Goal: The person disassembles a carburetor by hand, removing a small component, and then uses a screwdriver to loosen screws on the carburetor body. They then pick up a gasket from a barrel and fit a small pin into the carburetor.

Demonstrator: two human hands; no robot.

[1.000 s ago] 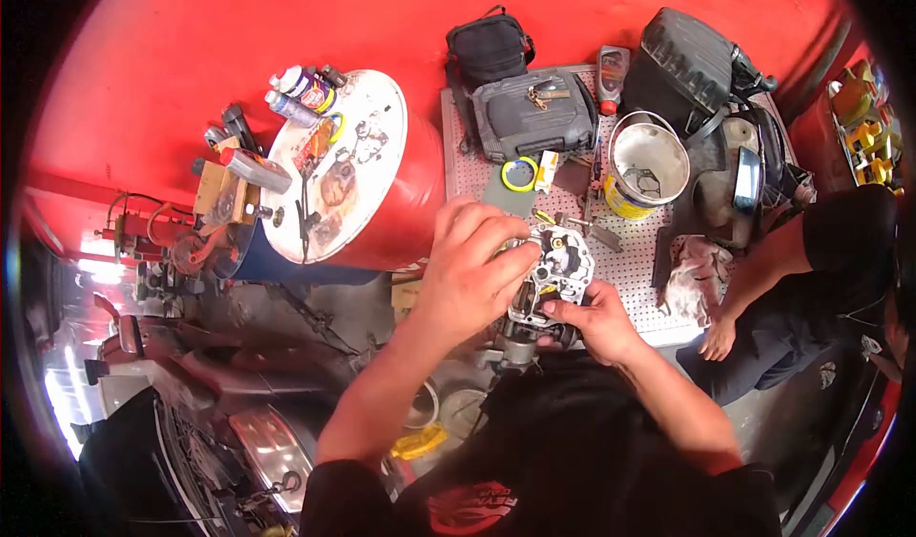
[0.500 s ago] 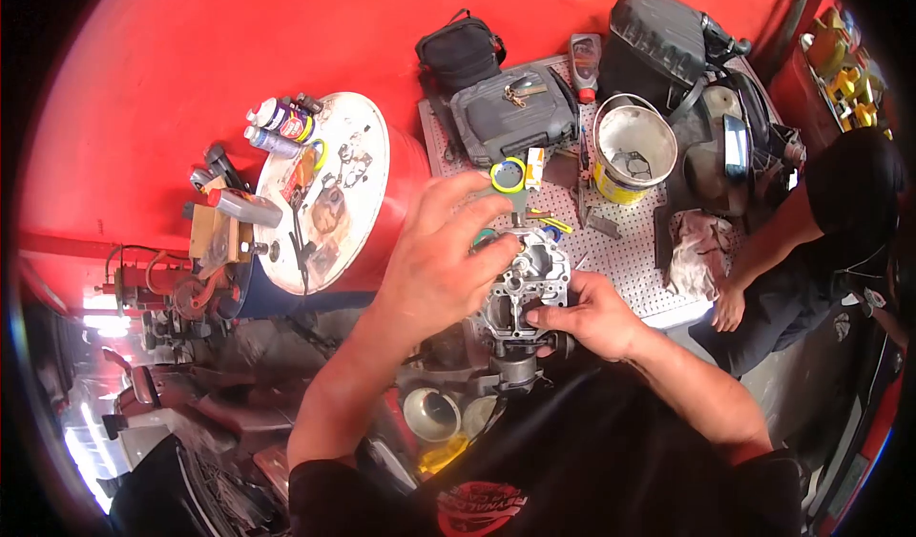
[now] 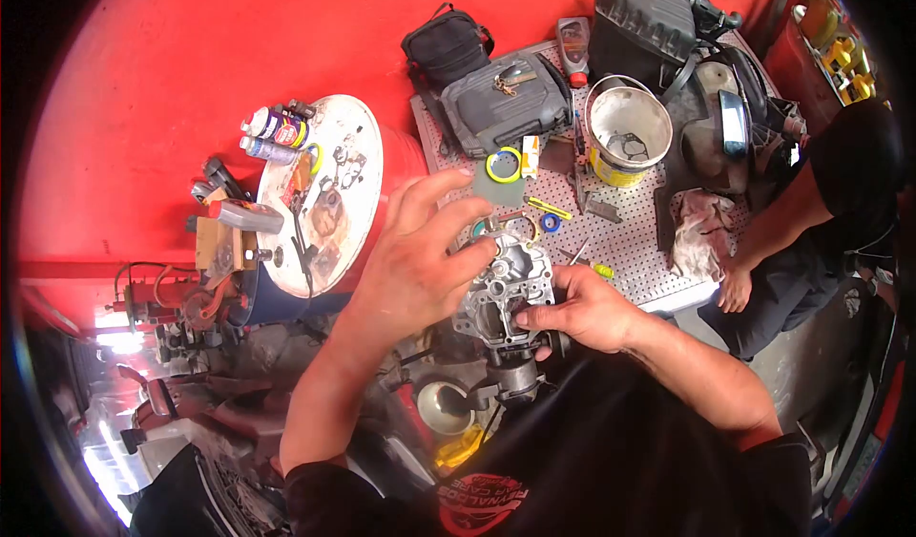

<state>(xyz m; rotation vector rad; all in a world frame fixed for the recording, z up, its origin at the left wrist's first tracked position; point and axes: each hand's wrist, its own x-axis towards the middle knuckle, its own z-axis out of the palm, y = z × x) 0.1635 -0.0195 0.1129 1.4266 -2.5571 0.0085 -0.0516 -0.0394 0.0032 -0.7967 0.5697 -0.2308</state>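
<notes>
A grey metal carburetor (image 3: 506, 294) with open cavities and a round dark part at its lower end is held up in front of my chest. Its right side is gripped by my right hand (image 3: 587, 313), thumb on the face and fingers behind. My left hand (image 3: 410, 255) is over its upper left side, fingers curved and apart. One of those fingertips is at the carburetor's upper edge; whether it touches cannot be made out. Beyond the hands, on the perforated bench (image 3: 630, 260), are a yellow-green tape roll (image 3: 504, 165), a blue ring (image 3: 550, 223) and a yellow utility knife (image 3: 550, 209).
A bucket (image 3: 625, 136), a black tool case (image 3: 506, 103) and a rag (image 3: 701, 236) are on the bench. To the left, a white-topped drum (image 3: 358, 203) carries spray cans (image 3: 277, 126). Another person's arm (image 3: 778, 227) is at the right. A pale container (image 3: 444, 408) is below.
The carburetor has shifted slightly left and down in the view, along with both hands. My left fingers have spread and lifted, showing more of its upper part.
</notes>
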